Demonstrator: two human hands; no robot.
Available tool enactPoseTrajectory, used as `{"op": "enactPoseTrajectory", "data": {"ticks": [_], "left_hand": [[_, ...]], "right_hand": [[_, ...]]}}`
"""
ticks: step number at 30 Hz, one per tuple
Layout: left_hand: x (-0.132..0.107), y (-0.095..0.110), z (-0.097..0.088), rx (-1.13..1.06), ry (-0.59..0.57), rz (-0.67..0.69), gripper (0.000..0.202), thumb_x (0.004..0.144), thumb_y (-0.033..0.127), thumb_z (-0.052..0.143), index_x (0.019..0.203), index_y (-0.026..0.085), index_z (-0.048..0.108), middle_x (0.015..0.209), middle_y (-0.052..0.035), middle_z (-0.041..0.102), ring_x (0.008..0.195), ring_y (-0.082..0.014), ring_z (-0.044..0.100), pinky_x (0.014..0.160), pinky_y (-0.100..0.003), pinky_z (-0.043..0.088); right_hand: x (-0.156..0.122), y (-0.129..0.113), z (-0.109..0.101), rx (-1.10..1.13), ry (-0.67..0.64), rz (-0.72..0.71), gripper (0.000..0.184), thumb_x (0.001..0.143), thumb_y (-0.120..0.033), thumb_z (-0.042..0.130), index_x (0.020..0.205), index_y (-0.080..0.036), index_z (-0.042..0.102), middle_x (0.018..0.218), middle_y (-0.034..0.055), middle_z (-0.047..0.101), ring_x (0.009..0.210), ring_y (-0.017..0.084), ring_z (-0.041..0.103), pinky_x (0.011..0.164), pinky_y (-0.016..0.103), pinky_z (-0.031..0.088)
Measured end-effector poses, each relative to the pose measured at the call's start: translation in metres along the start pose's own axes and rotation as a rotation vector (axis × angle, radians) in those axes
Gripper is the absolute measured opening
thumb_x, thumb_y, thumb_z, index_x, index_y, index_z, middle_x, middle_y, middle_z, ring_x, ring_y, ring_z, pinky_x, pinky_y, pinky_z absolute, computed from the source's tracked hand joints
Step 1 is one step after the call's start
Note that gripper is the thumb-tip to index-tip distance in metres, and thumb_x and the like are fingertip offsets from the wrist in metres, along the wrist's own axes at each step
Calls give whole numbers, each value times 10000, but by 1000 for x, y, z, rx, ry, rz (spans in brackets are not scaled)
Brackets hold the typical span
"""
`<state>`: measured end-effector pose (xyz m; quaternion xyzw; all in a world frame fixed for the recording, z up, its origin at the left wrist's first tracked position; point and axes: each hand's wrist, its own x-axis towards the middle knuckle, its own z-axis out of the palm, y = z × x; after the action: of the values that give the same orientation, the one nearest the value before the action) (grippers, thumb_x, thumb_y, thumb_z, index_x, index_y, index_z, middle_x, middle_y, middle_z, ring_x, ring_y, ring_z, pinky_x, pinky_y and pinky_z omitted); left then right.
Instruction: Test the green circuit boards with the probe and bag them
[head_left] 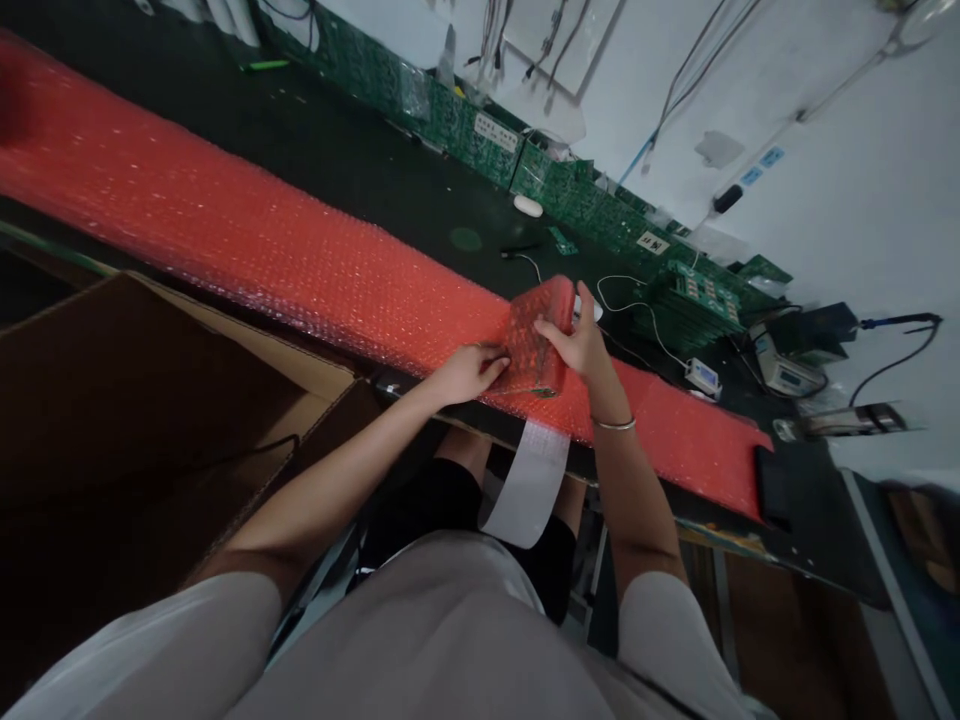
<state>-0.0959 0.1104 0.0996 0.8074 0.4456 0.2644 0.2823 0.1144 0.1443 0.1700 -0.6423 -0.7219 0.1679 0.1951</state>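
A block-shaped bundle in red bubble wrap (531,318) stands on a long sheet of red bubble wrap (322,255) that runs along the bench. My right hand (579,345) grips its right side, thumb on the near face and fingers round the far edge. Something white, perhaps a label or tape, shows by those fingertips. At the bundle's lower left, my left hand (471,373) has thumb and fingers pinched on the wrap. What lies inside the bundle is only dimly visible. Below it, a translucent white strip (531,485) hangs over the bench edge toward my lap.
An open cardboard box (315,395) stands at the left below the bench. Green circuit-board panels (480,145) line the back. A stack of green boards (697,300), a small white device with a display (703,377) and cables lie to the right. A black block (770,487) sits at the sheet's right end.
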Motion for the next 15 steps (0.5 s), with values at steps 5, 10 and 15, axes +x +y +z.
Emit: {"op": "enactPoseTrajectory", "data": {"ticks": [5, 10, 15], "left_hand": [[15, -19, 3, 73, 184, -176, 339, 960, 281, 473, 1080, 114, 742, 1333, -207, 670, 1318, -330, 591, 1182, -483, 430], [19, -46, -25, -588, 407, -554, 495, 1018, 506, 418, 1194, 105, 649, 1171, -198, 728, 1114, -301, 701, 1022, -461, 545], [20, -44, -40, -883, 428, -651, 561, 913, 699, 549, 950, 158, 694, 876, -110, 752, 926, -276, 723, 848, -387, 591]], "right_hand": [[12, -45, -16, -270, -88, -19, 765, 898, -435, 649, 1579, -165, 427, 1164, 161, 728, 1162, 350, 654, 1013, 462, 498], [23, -106, 40, -283, -87, -137, 672, 930, -376, 655, 1517, -94, 489, 1248, 247, 669, 1196, 371, 630, 987, 496, 512], [25, -114, 71, -136, -182, -256, 358, 980, -263, 575, 1278, -73, 634, 1147, 213, 726, 1171, 321, 661, 986, 439, 540]]}}
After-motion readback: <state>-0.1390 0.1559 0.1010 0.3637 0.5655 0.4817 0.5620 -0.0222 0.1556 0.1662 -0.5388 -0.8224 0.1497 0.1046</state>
